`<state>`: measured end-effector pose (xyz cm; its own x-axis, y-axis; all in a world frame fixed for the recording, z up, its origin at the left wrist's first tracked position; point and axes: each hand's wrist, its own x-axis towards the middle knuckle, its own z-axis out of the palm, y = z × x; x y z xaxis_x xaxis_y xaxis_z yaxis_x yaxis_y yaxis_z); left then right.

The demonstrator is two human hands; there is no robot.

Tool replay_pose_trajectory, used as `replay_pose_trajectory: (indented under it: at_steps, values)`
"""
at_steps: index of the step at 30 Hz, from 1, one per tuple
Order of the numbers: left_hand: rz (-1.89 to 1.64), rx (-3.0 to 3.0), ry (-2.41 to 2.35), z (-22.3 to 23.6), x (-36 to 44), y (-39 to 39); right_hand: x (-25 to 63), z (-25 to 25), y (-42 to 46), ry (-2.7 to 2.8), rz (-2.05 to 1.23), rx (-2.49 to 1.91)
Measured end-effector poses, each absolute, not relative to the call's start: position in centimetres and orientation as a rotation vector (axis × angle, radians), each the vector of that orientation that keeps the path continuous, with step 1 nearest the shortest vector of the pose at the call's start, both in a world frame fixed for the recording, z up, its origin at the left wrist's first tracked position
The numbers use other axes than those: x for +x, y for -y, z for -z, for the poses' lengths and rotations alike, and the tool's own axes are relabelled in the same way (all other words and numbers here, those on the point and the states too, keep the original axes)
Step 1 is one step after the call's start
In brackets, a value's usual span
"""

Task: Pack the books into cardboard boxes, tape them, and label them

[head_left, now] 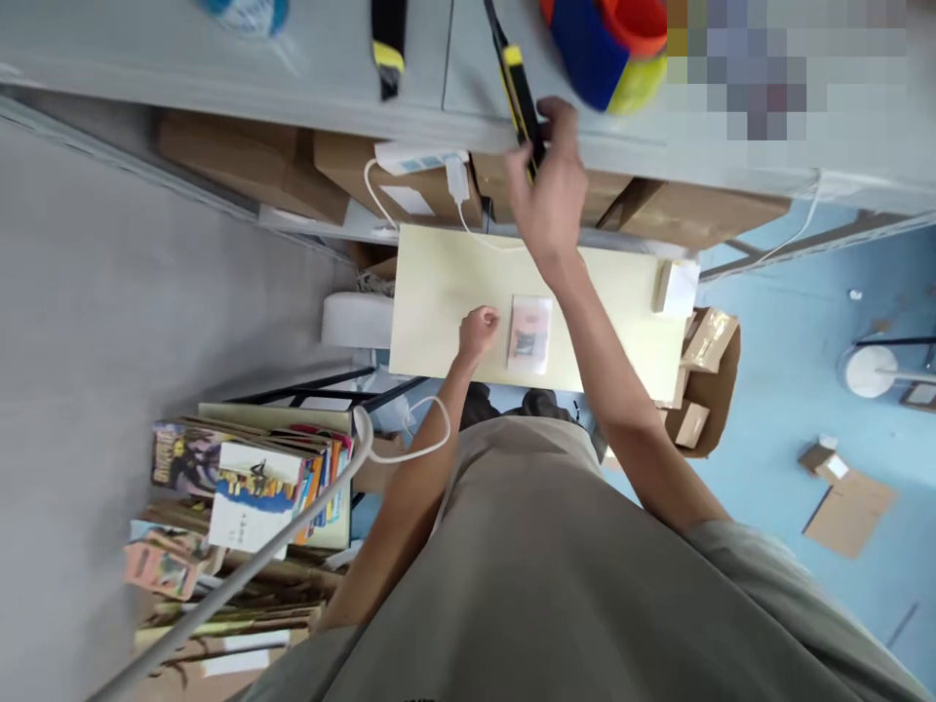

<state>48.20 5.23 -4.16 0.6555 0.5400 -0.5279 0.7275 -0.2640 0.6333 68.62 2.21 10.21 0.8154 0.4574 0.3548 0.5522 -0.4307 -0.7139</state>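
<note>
My right hand (552,190) reaches up to the shelf edge, its fingers closed around a slim black-and-yellow utility knife (522,102). The knife points up and away over the grey shelf (468,58). My left hand (479,331) is curled closed above the pale yellow table (439,283), and nothing shows in it. Just to its right lies a small flat booklet (530,334) with a pinkish picture, apparently in a clear sleeve. Another black tool with a yellow band (387,54) lies on the shelf, left of the knife.
A blue, red and yellow container (610,49) stands on the shelf. Beneath it are cardboard boxes (241,161) and a power strip (420,158) with a white cable. A white box (678,287) sits at the table's right end. Books (255,487) fill the lower left; a carton (721,390) stands right.
</note>
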Motion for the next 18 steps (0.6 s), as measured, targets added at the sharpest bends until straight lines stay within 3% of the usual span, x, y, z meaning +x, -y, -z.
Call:
replay_pose_trajectory:
  at_steps: [3, 6, 11, 18]
  values:
    - [0.597, 2.018, -0.922, 7.9, 46.5, -3.3, 61.0, -5.5, 5.0, 0.649, 0.119, -2.085]
    - [0.671, 2.052, -0.852, 10.4, 45.5, -1.9, 54.2, 0.5, 9.9, 0.441, -0.065, -2.222]
    - [0.589, 2.097, -0.722, 12.9, 44.9, -2.0, 48.6, 7.9, 12.6, 0.139, -0.353, -2.358]
    - [0.132, 2.13, -0.775, 16.4, 48.7, -6.4, 47.6, 9.6, 9.6, 0.132, -0.669, -2.568]
